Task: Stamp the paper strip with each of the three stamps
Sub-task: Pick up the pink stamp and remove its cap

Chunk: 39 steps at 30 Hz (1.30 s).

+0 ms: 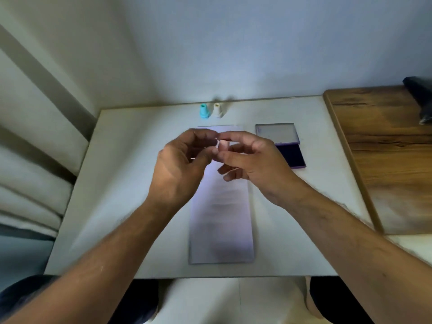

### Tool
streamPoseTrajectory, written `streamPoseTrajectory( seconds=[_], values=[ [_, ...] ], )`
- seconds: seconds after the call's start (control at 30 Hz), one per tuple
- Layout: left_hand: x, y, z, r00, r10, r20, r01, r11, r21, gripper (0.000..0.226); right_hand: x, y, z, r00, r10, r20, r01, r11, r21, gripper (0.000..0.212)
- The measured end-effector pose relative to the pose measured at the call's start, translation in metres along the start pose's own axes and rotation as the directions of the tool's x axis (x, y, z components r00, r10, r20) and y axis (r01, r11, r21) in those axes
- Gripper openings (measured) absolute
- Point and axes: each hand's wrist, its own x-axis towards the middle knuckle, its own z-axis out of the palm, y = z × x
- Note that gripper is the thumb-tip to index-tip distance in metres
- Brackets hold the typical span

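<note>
A long white paper strip [222, 220] lies lengthwise down the middle of the white table [121, 183]. Above its far half, both hands meet around a small pink stamp [223, 145]. My right hand [252, 162] pinches the stamp between thumb and fingers. My left hand [184, 160] touches its left end with its fingertips; whether it holds a small piece of it I cannot tell. A teal stamp [204, 111] and a cream stamp [217, 110] stand upright side by side at the table's far edge. An open purple ink pad [291, 156] lies right of the strip.
The ink pad's clear lid [277, 133] is folded back behind it. A wooden board [388, 155] adjoins the table on the right, with a dark object [420, 94] at its far corner. A wall stands behind the table. My knees show below the front edge.
</note>
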Motion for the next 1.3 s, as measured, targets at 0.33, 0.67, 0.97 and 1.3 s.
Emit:
streamPoseTrajectory(
  seconds=[0.33, 0.67, 0.97, 1.3],
  values=[
    [-0.004, -0.016, 0.002, 0.997, 0.035, 0.067, -0.038, 0.998, 0.053, 0.039, 0.004, 0.007, -0.001, 0.965, 0.260, -0.040, -0.241, 0.935, 0.260, 0.030],
    [0.009, -0.029, -0.003, 0.997, 0.071, 0.022, -0.072, 0.995, 0.065, 0.035, 0.010, 0.008, -0.002, 0.957, 0.283, -0.065, -0.244, 0.904, 0.350, 0.025],
    [0.026, -0.032, -0.015, 0.981, -0.175, 0.084, 0.184, 0.976, -0.115, 0.030, 0.013, 0.011, -0.001, 0.968, 0.217, -0.127, -0.145, 0.894, 0.425, 0.024],
    [0.042, -0.056, -0.049, 0.968, -0.187, -0.170, 0.234, 0.914, 0.330, 0.010, 0.012, 0.012, 0.001, 0.964, 0.244, -0.109, -0.172, 0.878, 0.447, 0.018]
  ],
)
